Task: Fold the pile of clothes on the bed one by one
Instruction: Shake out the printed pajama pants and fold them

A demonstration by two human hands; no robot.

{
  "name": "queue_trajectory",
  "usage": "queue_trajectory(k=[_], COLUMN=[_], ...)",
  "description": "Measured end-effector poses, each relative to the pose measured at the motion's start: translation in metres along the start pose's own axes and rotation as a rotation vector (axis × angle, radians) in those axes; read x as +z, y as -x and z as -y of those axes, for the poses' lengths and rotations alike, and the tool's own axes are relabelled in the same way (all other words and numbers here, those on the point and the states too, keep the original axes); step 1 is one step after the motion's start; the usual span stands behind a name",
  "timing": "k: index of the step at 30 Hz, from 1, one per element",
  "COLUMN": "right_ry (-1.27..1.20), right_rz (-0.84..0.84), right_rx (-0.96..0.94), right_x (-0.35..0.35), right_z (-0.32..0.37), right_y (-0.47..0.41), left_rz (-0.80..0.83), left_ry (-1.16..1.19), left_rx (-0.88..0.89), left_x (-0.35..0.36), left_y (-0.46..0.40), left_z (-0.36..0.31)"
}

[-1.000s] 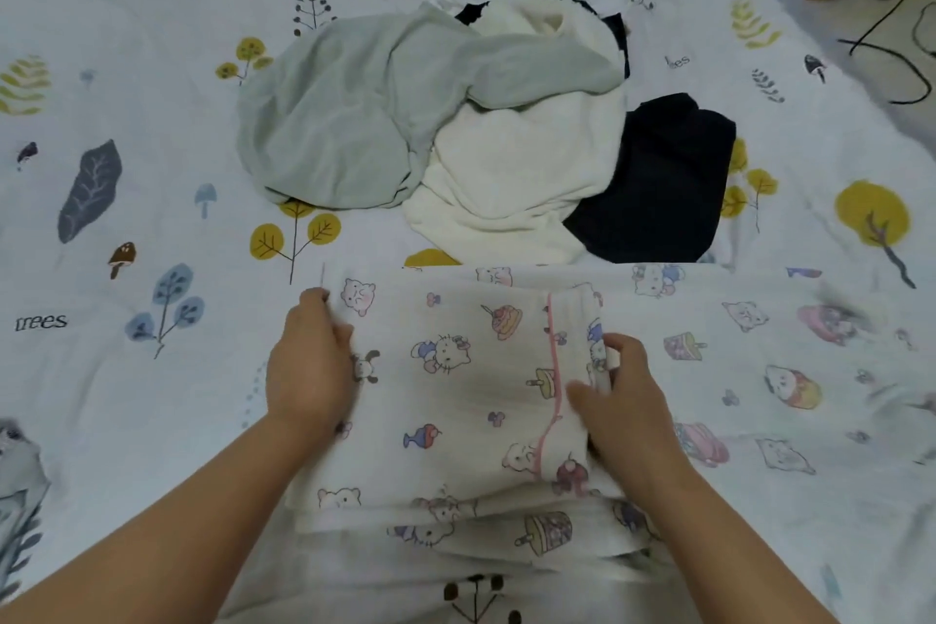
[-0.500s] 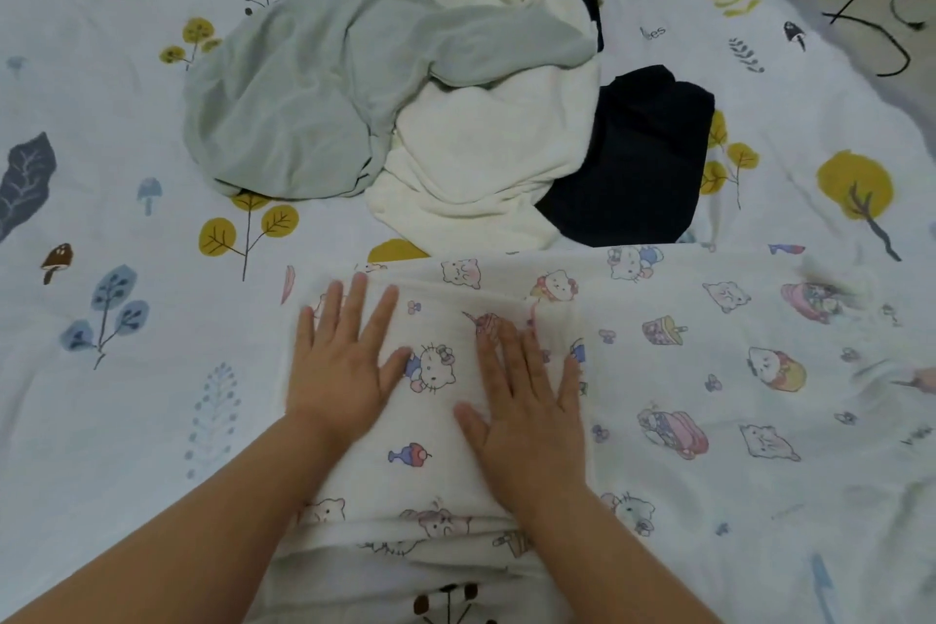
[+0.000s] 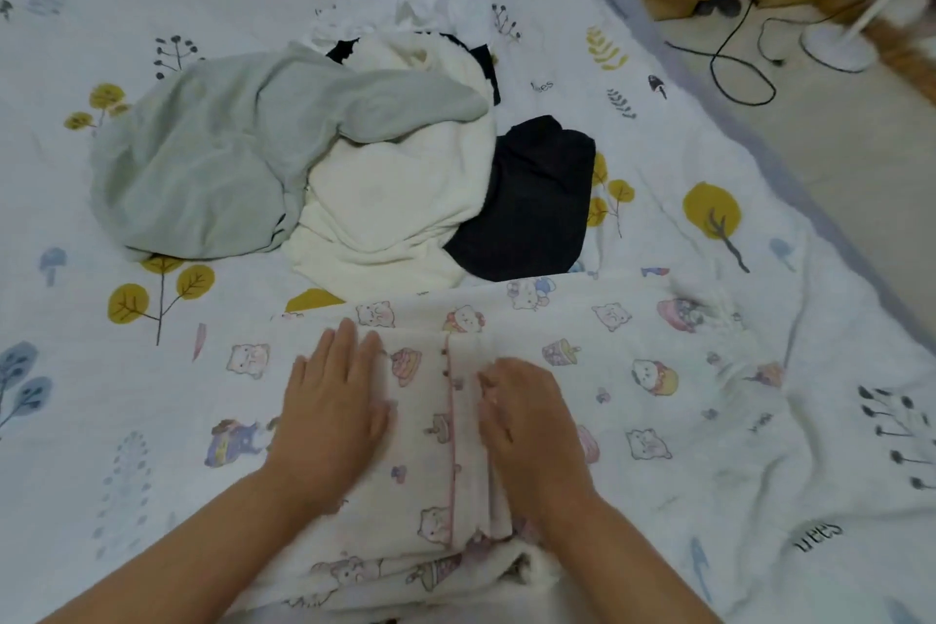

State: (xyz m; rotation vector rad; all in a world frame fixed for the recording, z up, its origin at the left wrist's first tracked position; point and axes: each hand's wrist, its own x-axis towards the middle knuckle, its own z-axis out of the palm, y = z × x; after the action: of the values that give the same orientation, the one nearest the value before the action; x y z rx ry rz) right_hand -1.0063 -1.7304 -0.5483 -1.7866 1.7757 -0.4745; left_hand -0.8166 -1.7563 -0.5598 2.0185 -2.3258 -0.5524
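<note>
The cartoon-print garment lies on the bed just in front of the unfolded pile, and everything here is placed from that pile. It is a thin, soft white cotton piece with small printed animals and cakes and a pink piped edge running toward the person, already doubled into a narrow panel.

The left hand rests flat on the panel's left part, fingers straight and together, its grip wide and holding nothing; it likely pins the layers so they do not slide. The right hand sits at the panel's right edge with fingers curled onto the fabric, seemingly pinching or tucking the fold line to keep it crisp.

In the pile, a pale green garment drapes loosely over a cream garment, thick and plush-looking, with a dark garment to the right and a crumpled white garment on the far side. All wait unfolded.
</note>
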Motion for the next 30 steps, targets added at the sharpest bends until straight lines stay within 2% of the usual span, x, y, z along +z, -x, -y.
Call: queue_trajectory(k=[4, 7, 9, 11, 14, 16, 19, 20, 22, 24, 28, 30], right_ry=[0.126, 0.153, 0.037, -0.163, -0.477, -0.697, -1.269, -1.323, -1.195, -1.066, -0.694, -0.452], right_rz=[-0.219, -0.411, -0.510, -0.494, -0.432, -0.418, -0.316, -0.307, -0.408, -0.517, -0.506, -0.472], right_rx=[0.340, 0.653, 0.837, 1.011, 1.094, 1.045, 0.931, 0.895, 0.817, 0.660, 0.339, 0.117], right_x=[-0.052, -0.082, -0.094, -0.101, -0.099, -0.098, -0.101, -0.102, -0.102, -0.104, -0.093, -0.079], right_z=[-0.049, -0.089, -0.112, -0.137, -0.168, -0.177, -0.162, -0.154, -0.134, -0.105, -0.031, 0.006], right_y=[0.021, 0.033, 0.038, 0.039, 0.036, 0.033, 0.030, 0.030, 0.028, 0.031, 0.040, 0.046], left_rz=[0.071, 0.158, 0.217, 0.248, 0.260, 0.259, 0.256, 0.255, 0.230, 0.186, 0.144, 0.153], left_ry=[0.009, -0.027, -0.097, -0.170, -0.239, -0.239, -0.200, -0.167, -0.027, 0.247, 0.822, 1.100], left_rx=[0.182, 0.214, 0.209, 0.185, 0.176, 0.176, 0.194, 0.202, 0.203, 0.148, -0.130, -0.230], left_x=[0.015, 0.035, 0.049, 0.061, 0.072, 0.074, 0.071, 0.067, 0.057, 0.042, -0.006, -0.033], left_y=[0.001, -0.001, -0.002, -0.003, -0.003, -0.004, -0.005, -0.005, -0.006, -0.007, -0.008, -0.009], left_z=[-0.062, -0.098, -0.113, -0.120, -0.121, -0.120, -0.117, -0.115, -0.112, -0.110, -0.105, -0.095])
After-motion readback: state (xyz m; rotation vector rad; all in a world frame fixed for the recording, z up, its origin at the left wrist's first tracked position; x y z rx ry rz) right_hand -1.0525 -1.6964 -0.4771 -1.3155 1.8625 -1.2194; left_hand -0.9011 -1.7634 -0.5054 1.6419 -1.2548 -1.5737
